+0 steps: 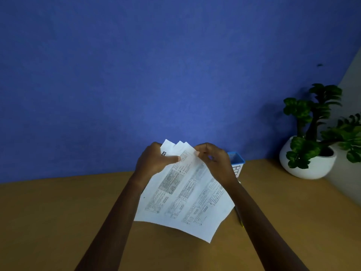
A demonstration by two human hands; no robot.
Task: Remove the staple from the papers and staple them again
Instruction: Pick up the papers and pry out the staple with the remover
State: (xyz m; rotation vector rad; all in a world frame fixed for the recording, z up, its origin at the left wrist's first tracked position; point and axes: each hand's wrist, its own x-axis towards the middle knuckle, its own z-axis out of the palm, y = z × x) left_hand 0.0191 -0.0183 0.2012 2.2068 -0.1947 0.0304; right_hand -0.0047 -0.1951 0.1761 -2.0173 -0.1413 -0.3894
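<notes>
A small stack of printed white papers [183,200] is held up above the brown desk, tilted, with the top corners fanned apart. My left hand [154,159] grips the upper left part of the papers, thumb lying across the front sheet. My right hand [213,159] pinches the top right corner of the sheets between fingertips. The staple itself is too small to make out. No stapler or staple remover shows.
A blue-rimmed white box [237,163] stands behind my right hand at the desk's back edge. A potted green plant in a white bowl [310,163] sits at the right. A yellow-tipped pen [240,220] pokes out under the papers. A blue wall [136,75] rises behind the desk [58,212].
</notes>
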